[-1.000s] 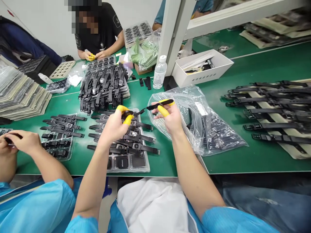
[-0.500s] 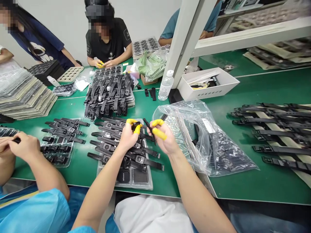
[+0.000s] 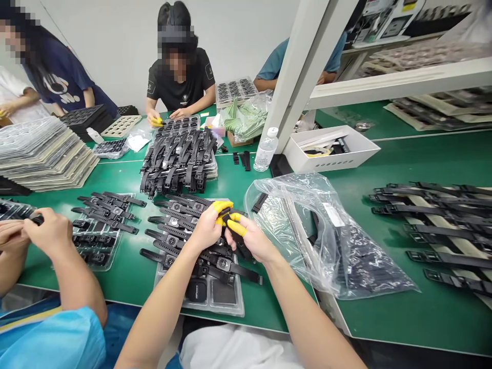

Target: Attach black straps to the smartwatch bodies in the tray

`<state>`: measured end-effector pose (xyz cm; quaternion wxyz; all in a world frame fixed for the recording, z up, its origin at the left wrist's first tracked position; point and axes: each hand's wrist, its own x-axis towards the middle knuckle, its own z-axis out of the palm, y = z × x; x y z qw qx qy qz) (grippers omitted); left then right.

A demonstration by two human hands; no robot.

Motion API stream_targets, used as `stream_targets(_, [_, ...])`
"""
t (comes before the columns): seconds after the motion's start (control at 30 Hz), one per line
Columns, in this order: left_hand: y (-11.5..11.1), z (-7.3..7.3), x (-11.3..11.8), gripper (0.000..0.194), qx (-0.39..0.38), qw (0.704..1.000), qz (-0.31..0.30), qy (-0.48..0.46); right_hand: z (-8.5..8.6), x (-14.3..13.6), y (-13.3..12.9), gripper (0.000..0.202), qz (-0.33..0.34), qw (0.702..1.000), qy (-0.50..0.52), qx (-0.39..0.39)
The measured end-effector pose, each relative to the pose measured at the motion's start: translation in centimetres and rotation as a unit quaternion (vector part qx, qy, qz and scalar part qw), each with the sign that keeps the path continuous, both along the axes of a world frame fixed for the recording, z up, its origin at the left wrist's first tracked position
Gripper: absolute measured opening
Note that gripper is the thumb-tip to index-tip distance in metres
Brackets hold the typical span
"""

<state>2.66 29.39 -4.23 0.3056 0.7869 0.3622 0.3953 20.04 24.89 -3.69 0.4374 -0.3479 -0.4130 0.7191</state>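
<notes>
My left hand, with yellow finger covers, is closed on a small black watch. My right hand, also with yellow covers, pinches a black watch strap against it. Fingers hide most of both pieces, so I cannot tell whether they are joined. Under my hands, black watches with straps lie across a clear plastic tray. To the right of my right hand is a clear plastic bag holding many black straps, with one loose strap at its mouth.
Beyond the tray rises a pile of strapped watches. A water bottle and a white box stand by the white post. More straps lie at right. A co-worker's hand works at left, beside another tray.
My hands have come together; the strap in the right hand now meets the watch in the left. The whole view has shifted slightly, with the table lower in the picture.
</notes>
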Motion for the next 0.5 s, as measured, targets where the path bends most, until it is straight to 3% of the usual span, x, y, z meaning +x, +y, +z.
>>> stream_targets(0.27, [0.22, 0.46, -0.48, 0.061, 0.016, 0.998, -0.045, 0.042, -0.58, 0.36, 0.27, 0.036, 0.009, 0.999, -0.007, 0.042])
stream_targets(0.5, [0.16, 0.83, -0.26, 0.053, 0.006, 0.998, -0.061, 0.033, -0.46, 0.32, 0.39, 0.03, -0.021, 0.999, 0.011, 0.037])
